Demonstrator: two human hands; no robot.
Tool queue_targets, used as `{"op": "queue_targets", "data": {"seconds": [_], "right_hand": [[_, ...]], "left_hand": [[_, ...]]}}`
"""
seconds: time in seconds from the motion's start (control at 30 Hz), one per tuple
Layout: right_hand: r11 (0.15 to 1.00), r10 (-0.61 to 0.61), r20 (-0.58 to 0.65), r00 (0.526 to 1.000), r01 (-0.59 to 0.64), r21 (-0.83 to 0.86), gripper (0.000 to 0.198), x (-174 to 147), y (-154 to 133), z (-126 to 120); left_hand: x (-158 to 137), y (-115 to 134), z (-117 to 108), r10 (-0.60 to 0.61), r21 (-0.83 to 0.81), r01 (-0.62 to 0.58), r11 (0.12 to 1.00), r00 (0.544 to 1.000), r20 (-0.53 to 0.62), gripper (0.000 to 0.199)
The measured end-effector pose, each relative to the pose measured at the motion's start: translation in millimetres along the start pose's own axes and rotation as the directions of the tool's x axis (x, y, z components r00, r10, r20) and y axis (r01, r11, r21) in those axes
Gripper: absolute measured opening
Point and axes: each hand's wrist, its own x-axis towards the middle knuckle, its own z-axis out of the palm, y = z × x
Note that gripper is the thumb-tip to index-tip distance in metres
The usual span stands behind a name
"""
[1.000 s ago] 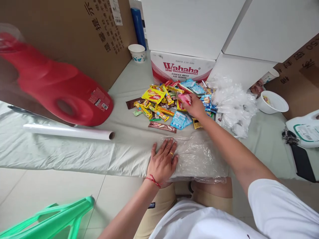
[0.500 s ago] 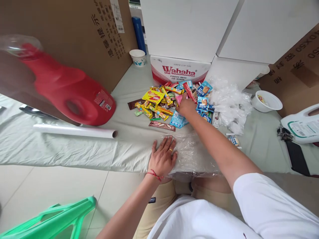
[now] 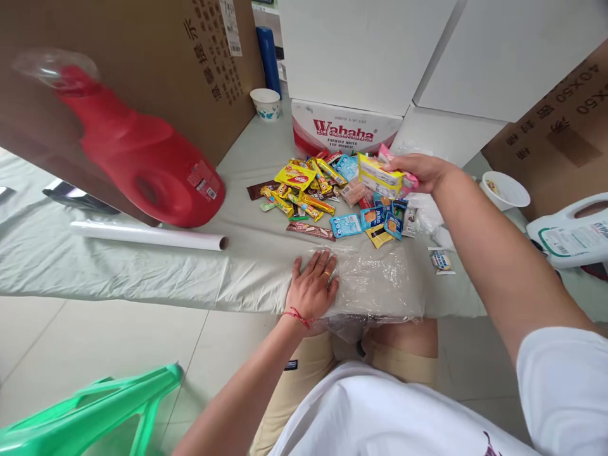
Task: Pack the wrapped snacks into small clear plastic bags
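Snacks (image 3: 295, 178) mostly remain heaped on the table (image 3: 256, 272); a yellow packet (image 3: 377, 177) and pink packet (image 3: 409, 183) are lifted, grasped by the right hand (image 3: 422, 170). The left hand (image 3: 311, 291) rests spread, gripping nothing, on a flat plastic bag (image 3: 375, 278).

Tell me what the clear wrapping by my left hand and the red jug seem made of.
The clear wrapping looks like thin, glossy plastic film: it's see-through, with bright creases. The red jug is probably smooth, satin plastic: rounded molded shape, soft highlights.
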Motion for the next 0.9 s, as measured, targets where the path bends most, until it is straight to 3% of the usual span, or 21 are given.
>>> {"op": "queue_targets", "data": {"seconds": [0.07, 0.17, 0.23, 0.3, 0.4, 0.5, 0.67, 0.9], "right_hand": [[0.995, -0.041, 0.218, 0.975, 0.06, -0.085, 0.043, -40, 8, 0], [0.892, -0.2, 0.339, 0.919, 0.314, -0.326, 0.083, -99, 37, 23], [0.8, -0.274, 0.446, 0.852, 0.46, -0.386, 0.089, -132, 60, 49], [0.744, -0.277, 0.491, 0.826, 0.508, -0.434, 0.086, -154, 83, 77], [0.711, -0.221, 0.452, 0.864, 0.46, -0.531, 0.085, -166, 108, 108], [0.739, -0.222, 0.388, 0.894, 0.414, -0.532, 0.089, -164, 119, 117], [0.75, -0.268, 0.304, 0.914, 0.397, -0.529, 0.09, -160, 108, 119], [0.619, -0.185, 0.301, 0.935, 0.349, -0.703, 0.09, -171, 98, 143]], "left_hand": [[0, 1, 0, -0.002, -0.006, 0.002, 1.0, 1.0, 0.002, 0.054], [0, 1, 0, -0.003, -0.012, 0.004, 1.0, 1.0, 0.01, 0.055], [1, 1, -1, -0.006, -0.015, 0.007, 1.0, 1.0, 0.023, 0.056], [1, 0, -1, -0.01, -0.014, 0.011, 1.0, 0.999, 0.032, 0.056], [2, 0, -2, -0.021, -0.006, 0.021, 1.0, 0.999, 0.039, 0.055], [3, 0, -3, -0.02, 0.004, 0.02, 1.0, 0.998, 0.053, 0.055], [3, 2, -3, -0.016, 0.033, 0.014, 0.999, 0.998, 0.059, 0.057], [5, 1, -3, -0.032, 0.044, 0.028, 0.999, 0.995, 0.093, 0.057]]}}
